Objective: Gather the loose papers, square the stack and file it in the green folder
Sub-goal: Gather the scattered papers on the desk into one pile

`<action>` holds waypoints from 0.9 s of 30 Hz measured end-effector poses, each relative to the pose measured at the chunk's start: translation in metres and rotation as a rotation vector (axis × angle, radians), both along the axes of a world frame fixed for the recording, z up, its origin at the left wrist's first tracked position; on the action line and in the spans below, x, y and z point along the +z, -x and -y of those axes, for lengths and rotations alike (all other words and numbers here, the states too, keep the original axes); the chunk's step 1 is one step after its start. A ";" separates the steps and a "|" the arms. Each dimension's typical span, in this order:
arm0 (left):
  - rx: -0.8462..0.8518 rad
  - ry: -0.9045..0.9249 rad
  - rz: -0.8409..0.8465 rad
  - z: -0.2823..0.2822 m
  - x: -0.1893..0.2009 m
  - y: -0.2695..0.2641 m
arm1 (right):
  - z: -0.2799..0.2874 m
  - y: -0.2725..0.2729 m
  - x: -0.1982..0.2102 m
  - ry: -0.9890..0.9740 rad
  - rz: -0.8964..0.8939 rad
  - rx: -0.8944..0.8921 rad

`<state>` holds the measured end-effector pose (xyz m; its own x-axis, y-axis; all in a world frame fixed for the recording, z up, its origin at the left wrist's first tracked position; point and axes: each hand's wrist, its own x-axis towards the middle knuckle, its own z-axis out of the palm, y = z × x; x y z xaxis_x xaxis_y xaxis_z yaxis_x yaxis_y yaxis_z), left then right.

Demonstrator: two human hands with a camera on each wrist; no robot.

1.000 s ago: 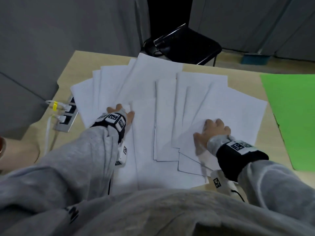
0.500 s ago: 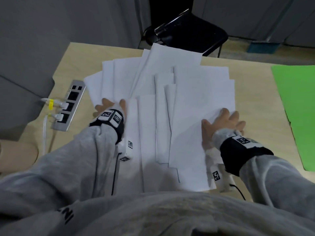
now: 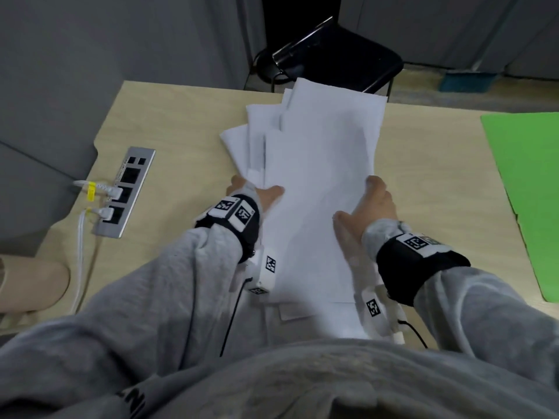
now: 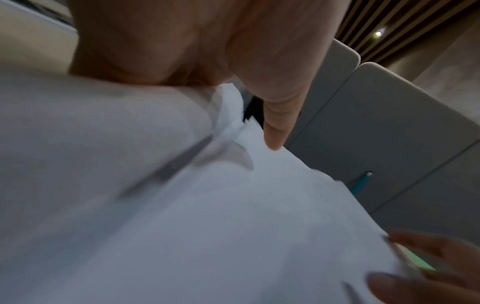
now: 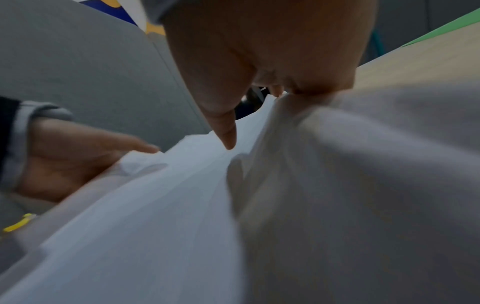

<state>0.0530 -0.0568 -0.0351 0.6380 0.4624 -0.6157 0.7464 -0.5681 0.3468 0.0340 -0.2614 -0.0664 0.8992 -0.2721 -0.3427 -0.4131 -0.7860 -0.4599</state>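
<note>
The papers (image 3: 320,189) lie in an uneven pile on the middle of the table (image 3: 181,122), their far edge overhanging its back rim. The left hand (image 3: 257,193) sits at the pile's left side, the right hand (image 3: 370,204) at its right. The folder (image 3: 526,192) lies well to the right. A power strip (image 3: 125,192) lies to the left, near the table's edge. A chair (image 3: 338,62) stands behind the table.

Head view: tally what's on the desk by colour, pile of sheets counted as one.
White: 1, paper pile
Green: 1, folder
Silver: 1, power strip
Total: 3
</note>
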 end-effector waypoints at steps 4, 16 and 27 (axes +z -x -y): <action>-0.112 -0.026 -0.064 0.006 -0.008 0.003 | -0.008 0.006 0.008 -0.168 -0.093 0.097; -0.116 0.378 0.268 -0.024 0.005 0.034 | 0.035 0.007 0.012 -0.386 -0.039 -0.161; -0.172 0.216 0.196 -0.043 0.003 0.056 | 0.036 0.025 0.009 -0.579 -0.232 0.045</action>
